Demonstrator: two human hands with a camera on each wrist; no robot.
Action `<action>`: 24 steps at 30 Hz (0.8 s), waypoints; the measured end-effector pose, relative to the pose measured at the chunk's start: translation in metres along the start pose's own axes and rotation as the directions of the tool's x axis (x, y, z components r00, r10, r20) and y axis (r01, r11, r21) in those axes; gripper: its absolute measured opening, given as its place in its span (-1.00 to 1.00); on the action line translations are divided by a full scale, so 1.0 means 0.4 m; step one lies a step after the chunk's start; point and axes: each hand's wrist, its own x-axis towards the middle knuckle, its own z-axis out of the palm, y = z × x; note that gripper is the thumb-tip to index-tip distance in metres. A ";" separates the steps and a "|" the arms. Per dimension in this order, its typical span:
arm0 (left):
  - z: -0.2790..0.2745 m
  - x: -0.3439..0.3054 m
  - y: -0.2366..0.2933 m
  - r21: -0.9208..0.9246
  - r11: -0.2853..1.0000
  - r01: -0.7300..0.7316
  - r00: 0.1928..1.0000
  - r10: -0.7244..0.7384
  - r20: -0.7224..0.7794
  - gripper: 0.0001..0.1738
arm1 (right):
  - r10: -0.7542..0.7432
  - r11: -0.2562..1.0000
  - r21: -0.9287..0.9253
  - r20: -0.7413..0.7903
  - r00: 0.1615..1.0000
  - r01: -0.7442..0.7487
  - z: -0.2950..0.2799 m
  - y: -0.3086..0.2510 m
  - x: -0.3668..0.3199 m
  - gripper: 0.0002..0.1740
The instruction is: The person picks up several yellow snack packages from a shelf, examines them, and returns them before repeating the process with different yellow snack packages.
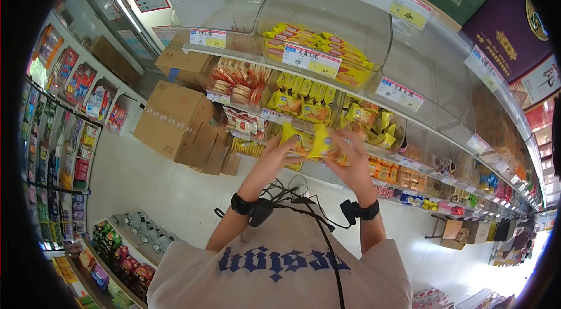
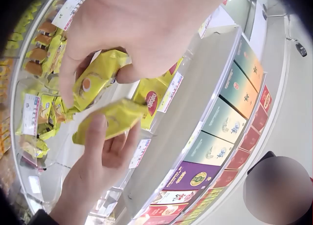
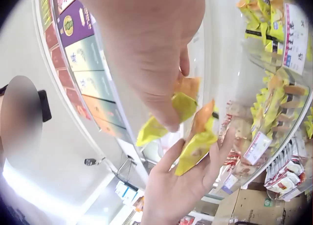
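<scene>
In the head view both hands are raised in front of a store shelf, side by side, each with a yellow snack packet. My left hand (image 1: 273, 158) grips one packet (image 2: 95, 80), glossy yellow with a round picture on its front. My right hand (image 1: 350, 164) holds the other packet (image 2: 111, 120) between thumb and fingers. The thumb lies across its face in the left wrist view. In the right wrist view the two packets are close together, the left hand's packet (image 3: 198, 144) tilted and showing an orange side. Both packets are slightly blurred in the head view.
Clear bins hold yellow packets (image 1: 301, 104) and red-and-white packets (image 1: 239, 81) close behind the hands. Price tags (image 1: 312, 60) line the shelf edges. Cardboard boxes (image 1: 166, 119) stand on the floor at left. Black cables (image 1: 301, 198) hang by the chest between the wrists.
</scene>
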 end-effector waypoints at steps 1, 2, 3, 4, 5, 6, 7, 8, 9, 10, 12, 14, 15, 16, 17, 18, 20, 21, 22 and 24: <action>-0.010 0.007 -0.015 0.025 1.000 -0.001 0.999 0.000 0.033 -0.44 | -0.025 0.999 -0.020 0.029 0.999 0.026 0.010 -0.036 0.015 -0.25; -0.017 0.008 -0.024 -0.008 1.000 0.025 0.999 -0.025 0.037 -0.46 | -0.050 0.998 -0.042 0.058 0.997 0.052 0.019 -0.055 0.022 -0.27; -0.019 0.007 -0.023 -0.041 0.998 0.048 0.998 -0.046 0.043 -0.48 | -0.058 0.997 -0.047 0.050 0.997 0.061 0.031 -0.056 0.020 -0.28; -0.018 0.010 -0.019 -0.075 0.995 0.069 0.997 -0.065 0.049 -0.49 | -0.070 0.996 -0.052 0.043 0.997 0.072 0.046 -0.050 0.018 -0.29; -0.015 0.014 -0.013 -0.118 0.988 0.101 0.994 -0.095 0.059 -0.50 | -0.085 0.995 -0.056 0.038 0.996 0.087 0.053 -0.047 0.019 -0.30; -0.004 0.013 0.002 -0.163 0.978 0.131 0.990 -0.122 0.068 -0.50 | -0.082 0.995 -0.056 0.031 0.996 0.084 0.054 -0.049 0.020 -0.30; 0.005 0.012 0.013 -0.209 0.964 0.162 0.986 -0.149 0.076 -0.50 | -0.078 0.995 -0.055 0.027 0.997 0.080 0.054 -0.053 0.017 -0.30; 0.009 0.006 0.014 -0.093 0.991 0.101 0.993 -0.096 0.062 -0.50 | -0.073 0.996 -0.054 0.024 0.997 0.074 0.054 -0.057 0.015 -0.30; 0.013 -0.003 0.010 0.024 0.999 0.041 0.998 -0.042 0.056 -0.50 | -0.092 0.994 -0.051 0.036 0.995 0.094 0.055 -0.056 0.016 -0.29; 0.018 -0.008 0.004 0.139 0.990 -0.018 0.998 0.009 0.059 -0.49 | -0.108 0.993 -0.051 0.048 0.993 0.110 0.055 -0.054 0.018 -0.29; 0.020 -0.007 0.000 0.221 0.975 -0.006 1.000 0.000 0.026 -0.48 | -0.107 0.994 -0.031 0.067 0.992 0.109 0.050 -0.058 0.021 -0.29; 0.012 -0.001 -0.003 0.204 0.979 0.011 1.000 -0.014 0.012 -0.47 | -0.087 0.996 0.013 0.085 0.993 0.086 0.044 -0.072 0.031 -0.30; 0.007 -0.001 0.001 0.147 0.989 0.021 1.000 -0.023 0.007 -0.47 | -0.024 0.998 0.055 0.039 0.999 0.022 0.030 -0.067 0.025 -0.31; 0.008 0.001 0.004 0.092 0.995 0.028 1.000 -0.028 0.001 -0.47 | 0.036 0.994 0.104 -0.007 0.999 -0.035 0.020 -0.059 0.022 -0.32; 0.012 -0.005 0.008 0.086 0.996 0.008 0.999 -0.005 -0.035 -0.50 | 0.091 0.984 0.157 -0.049 0.995 -0.083 0.014 -0.047 0.022 -0.33; 0.011 -0.004 0.011 0.072 0.997 -0.002 0.999 0.005 -0.041 -0.50 | 0.169 0.979 0.135 -0.107 0.980 -0.154 0.002 0.007 0.021 -0.39; -0.008 -0.013 0.019 0.048 0.999 -0.019 0.998 0.022 -0.061 -0.51 | 0.337 0.939 0.137 -0.198 0.921 -0.314 -0.026 0.175 0.020 -0.50; -0.023 -0.006 0.020 0.056 0.998 0.008 0.999 -0.006 -0.034 -0.40 | 0.424 0.905 0.156 -0.232 0.876 -0.397 -0.036 0.264 0.018 -0.54; -0.022 -0.010 0.018 0.054 0.999 -0.002 0.999 0.004 -0.045 -0.44 | 0.423 0.900 0.010 -0.266 0.866 -0.436 -0.029 0.391 -0.008 -0.56; -0.019 -0.013 0.021 0.052 0.998 -0.032 0.997 0.036 -0.065 -0.51 | 0.443 0.845 -0.175 -0.301 0.844 -0.506 -0.011 0.530 -0.021 -0.54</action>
